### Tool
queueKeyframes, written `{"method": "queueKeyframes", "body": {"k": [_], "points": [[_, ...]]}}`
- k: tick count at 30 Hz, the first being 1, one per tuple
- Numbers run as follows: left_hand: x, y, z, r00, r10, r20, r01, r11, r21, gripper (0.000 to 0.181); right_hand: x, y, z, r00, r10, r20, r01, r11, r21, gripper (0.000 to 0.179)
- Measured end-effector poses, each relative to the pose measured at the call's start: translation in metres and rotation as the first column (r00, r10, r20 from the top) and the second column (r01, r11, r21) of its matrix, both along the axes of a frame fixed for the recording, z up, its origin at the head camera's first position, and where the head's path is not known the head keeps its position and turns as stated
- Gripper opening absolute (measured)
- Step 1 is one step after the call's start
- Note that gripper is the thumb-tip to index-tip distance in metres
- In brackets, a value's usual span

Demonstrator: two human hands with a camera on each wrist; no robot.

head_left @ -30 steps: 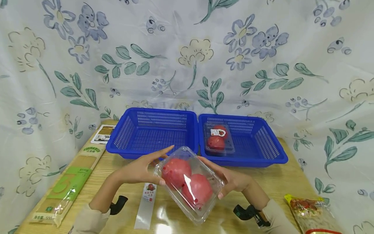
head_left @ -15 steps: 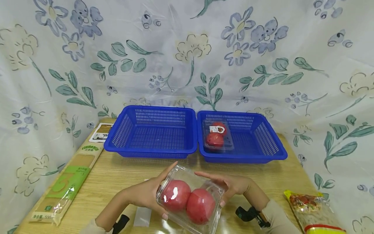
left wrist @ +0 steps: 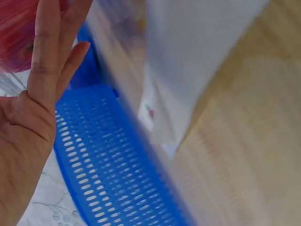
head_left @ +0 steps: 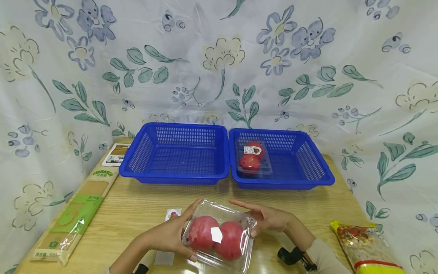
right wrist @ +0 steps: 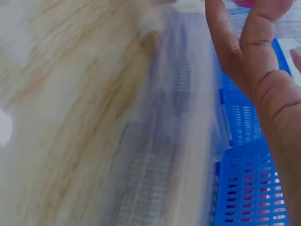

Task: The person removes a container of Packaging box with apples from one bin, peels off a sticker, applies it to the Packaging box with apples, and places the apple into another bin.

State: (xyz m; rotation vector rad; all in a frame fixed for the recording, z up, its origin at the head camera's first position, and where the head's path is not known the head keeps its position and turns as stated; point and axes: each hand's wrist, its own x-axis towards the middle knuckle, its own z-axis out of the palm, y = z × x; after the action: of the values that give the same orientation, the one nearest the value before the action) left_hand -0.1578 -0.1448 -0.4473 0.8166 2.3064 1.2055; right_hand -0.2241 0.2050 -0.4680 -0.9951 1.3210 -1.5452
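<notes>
Between both hands, in the head view, is a clear plastic fruit box (head_left: 216, 239) with two round red fruits (head_left: 230, 240) inside. My left hand (head_left: 169, 232) grips its left side, thumb on the near edge. The right hand (head_left: 272, 219) holds the right side, with its index finger stretched along the far edge. The box is tilted above the table near its front. Beneath the left hand lies a label strip (head_left: 164, 258), partly hidden, with a fruit sticker (head_left: 173, 214) at its far end. Both wrist views are blurred; there the fruit is cut off at the top.
Two blue baskets stand side by side at the back; the right basket (head_left: 301, 187) contains another labelled fruit box (head_left: 252, 156), the left basket (head_left: 174, 179) shows its bare bottom. Noodle packs (head_left: 76, 213) line the left edge. A yellow-topped food bag (head_left: 366, 247) lies at front right.
Both hands have lowered the fruit box toward me, away from the baskets, and turned it a little flatter. More of the table between baskets and box shows now.
</notes>
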Motion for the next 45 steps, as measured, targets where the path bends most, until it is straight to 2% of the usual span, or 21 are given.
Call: {"method": "queueKeyframes", "body": {"k": [4, 6, 9, 11, 13, 15, 17, 21, 24, 26, 28, 31, 32, 33, 35, 38, 41, 43, 45], "points": [[0.000, -0.001, -0.007, 0.999, 0.029, -0.022, -0.030, 0.999, -0.017, 0.137, -0.003, 0.000, -0.007, 0.997, -0.036, 0.074, 0.035, 0.999, 0.008, 0.094], [0.000, -0.001, -0.011, 0.997, 0.059, -0.057, -0.061, 0.998, -0.034, 0.137, -0.005, 0.000, -0.010, 0.990, -0.075, 0.116, 0.073, 0.997, 0.022, 0.090], [-0.001, -0.001, -0.015, 0.991, 0.116, -0.072, -0.117, 0.993, -0.013, 0.135, -0.006, 0.000, -0.012, 0.975, -0.158, 0.157, 0.153, 0.987, 0.041, 0.083], [-0.001, -0.001, -0.018, 0.986, 0.148, -0.073, -0.148, 0.989, 0.005, 0.134, -0.006, -0.001, -0.013, 0.967, -0.214, 0.141, 0.208, 0.976, 0.060, 0.078], [-0.001, -0.001, -0.019, 0.984, 0.172, -0.045, -0.171, 0.985, 0.037, 0.133, -0.004, -0.002, -0.012, 0.955, -0.273, 0.115, 0.264, 0.961, 0.085, 0.076], [-0.001, -0.001, -0.021, 0.980, 0.195, -0.025, -0.194, 0.980, 0.046, 0.133, 0.000, -0.002, -0.011, 0.937, -0.343, 0.066, 0.333, 0.934, 0.128, 0.075], [0.000, -0.001, -0.021, 0.975, 0.220, -0.010, -0.219, 0.975, 0.043, 0.132, 0.006, -0.003, -0.008, 0.907, -0.420, -0.014, 0.416, 0.892, 0.178, 0.074], [0.002, 0.001, -0.022, 0.964, 0.266, 0.001, -0.266, 0.964, 0.013, 0.132, 0.026, -0.009, 0.000, 0.825, -0.523, -0.213, 0.564, 0.784, 0.260, 0.077], [0.003, 0.004, -0.021, 0.954, 0.300, -0.013, -0.300, 0.954, -0.014, 0.132, 0.047, -0.017, 0.005, 0.777, -0.527, -0.344, 0.622, 0.726, 0.292, 0.087], [0.003, 0.006, -0.021, 0.945, 0.326, -0.025, -0.327, 0.945, -0.031, 0.132, 0.060, -0.024, 0.006, 0.756, -0.517, -0.402, 0.642, 0.705, 0.300, 0.096], [0.004, 0.008, -0.020, 0.936, 0.350, -0.029, -0.351, 0.935, -0.043, 0.132, 0.070, -0.030, 0.005, 0.722, -0.508, -0.469, 0.672, 0.676, 0.303, 0.106], [0.004, 0.009, -0.019, 0.932, 0.362, -0.030, -0.363, 0.931, -0.043, 0.133, 0.080, -0.040, 0.001, 0.657, -0.517, -0.549, 0.728, 0.626, 0.281, 0.114], [0.004, 0.009, -0.018, 0.934, 0.357, -0.030, -0.358, 0.933, -0.041, 0.133, 0.083, -0.042, 0.000, 0.626, -0.522, -0.579, 0.753, 0.597, 0.277, 0.115], [0.004, 0.009, -0.017, 0.936, 0.349, -0.034, -0.350, 0.935, -0.046, 0.134, 0.084, -0.044, -0.002, 0.606, -0.532, -0.591, 0.770, 0.578, 0.269, 0.115], [0.005, 0.006, -0.015, 0.946, 0.322, -0.031, -0.323, 0.945, -0.052, 0.134, 0.087, -0.047, -0.005, 0.583, -0.557, -0.591, 0.791, 0.555, 0.258, 0.113], [0.007, -0.007, -0.008, 0.959, 0.282, -0.020, -0.283, 0.957, -0.067, 0.132, 0.090, -0.049, -0.007, 0.569, -0.572, -0.590, 0.804, 0.539, 0.252, 0.112], [0.008, -0.028, -0.002, 0.968, 0.250, -0.032, -0.252, 0.966, -0.066, 0.123, 0.093, -0.049, -0.008, 0.564, -0.571, -0.597, 0.808, 0.533, 0.253, 0.111], [0.008, -0.043, 0.000, 0.962, 0.259, -0.084, -0.267, 0.958, -0.109, 0.115, 0.096, -0.048, -0.008, 0.556, -0.573, -0.602, 0.813, 0.525, 0.252, 0.110], [0.008, -0.054, -0.003, 0.948, 0.273, -0.165, -0.300, 0.938, -0.175, 0.105, 0.098, -0.046, -0.009, 0.550, -0.585, -0.597, 0.821, 0.511, 0.256, 0.110]]}}
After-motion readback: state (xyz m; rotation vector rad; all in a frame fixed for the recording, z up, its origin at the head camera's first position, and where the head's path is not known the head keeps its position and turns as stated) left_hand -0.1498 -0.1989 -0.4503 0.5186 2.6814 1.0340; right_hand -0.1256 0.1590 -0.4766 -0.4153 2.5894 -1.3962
